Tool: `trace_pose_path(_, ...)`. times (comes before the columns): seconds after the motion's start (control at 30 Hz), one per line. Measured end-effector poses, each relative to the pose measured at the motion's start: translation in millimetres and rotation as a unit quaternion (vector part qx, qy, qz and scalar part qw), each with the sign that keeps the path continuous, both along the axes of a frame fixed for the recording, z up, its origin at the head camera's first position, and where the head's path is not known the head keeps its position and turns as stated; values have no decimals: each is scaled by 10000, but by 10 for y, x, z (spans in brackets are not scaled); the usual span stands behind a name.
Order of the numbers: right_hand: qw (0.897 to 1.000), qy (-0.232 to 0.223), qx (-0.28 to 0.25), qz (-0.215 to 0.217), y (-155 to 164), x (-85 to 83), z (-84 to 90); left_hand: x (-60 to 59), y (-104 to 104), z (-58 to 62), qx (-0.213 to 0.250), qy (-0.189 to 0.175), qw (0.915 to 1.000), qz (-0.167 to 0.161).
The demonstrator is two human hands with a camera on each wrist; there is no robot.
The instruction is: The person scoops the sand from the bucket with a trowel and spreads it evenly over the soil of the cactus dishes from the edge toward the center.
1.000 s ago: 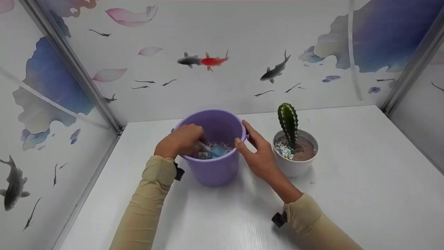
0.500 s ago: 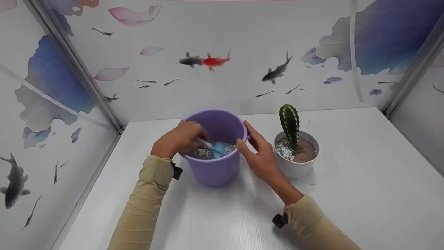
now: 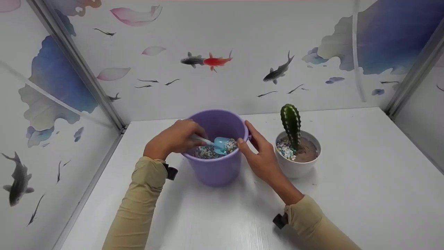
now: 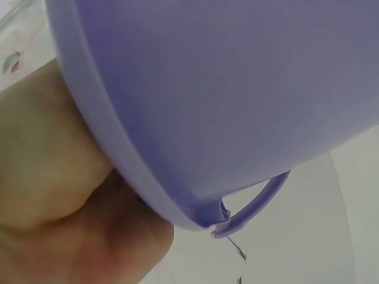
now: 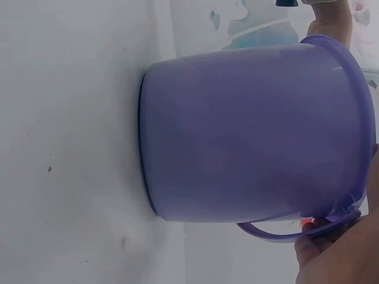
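Lifted now, the blue scoop (image 3: 220, 143) sits in the left hand (image 3: 173, 139)'s curled grip; right hand (image 3: 258, 152) steadies the bucket (image 3: 216, 170).

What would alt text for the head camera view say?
A person's left hand holds a small blue scoop of coloured pebbles over a purple bucket, while the right hand steadies its rim. A potted cactus stands to the right on the white table.
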State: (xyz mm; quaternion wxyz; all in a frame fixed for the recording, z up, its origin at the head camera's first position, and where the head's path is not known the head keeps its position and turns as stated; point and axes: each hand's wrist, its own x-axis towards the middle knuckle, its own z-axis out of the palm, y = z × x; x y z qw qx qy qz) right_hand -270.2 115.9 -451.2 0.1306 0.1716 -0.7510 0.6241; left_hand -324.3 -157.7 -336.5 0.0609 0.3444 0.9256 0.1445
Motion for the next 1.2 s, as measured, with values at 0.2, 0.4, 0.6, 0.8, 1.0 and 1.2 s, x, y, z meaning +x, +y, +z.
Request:
trace_pose_path(0.2,10000,-25,-5,4,-1,-1,6,48,-63,45,200,-40,9998,-30)
trace_pose_path(0.4,10000,-50,18,-26,-4,-4,1,85,-129,57,446,-23,9989,120)
trace_pose_path(0.6,10000,-42,8,-36,-9,-4,2,89,-220,36,655,327,9971,221)
trace_pose_path(0.8,10000,-37,9,-44,-12,0,2,93,-299,-11,820,563,9947,249)
trace_pose_path(1.0,9999,-133,-9,-20,-12,-1,-7,118,-331,-36,911,706,9930,273)
trace_pose_path(1.2,9999,-161,-55,-17,-2,-12,-5,137,-338,-25,949,819,9918,255)
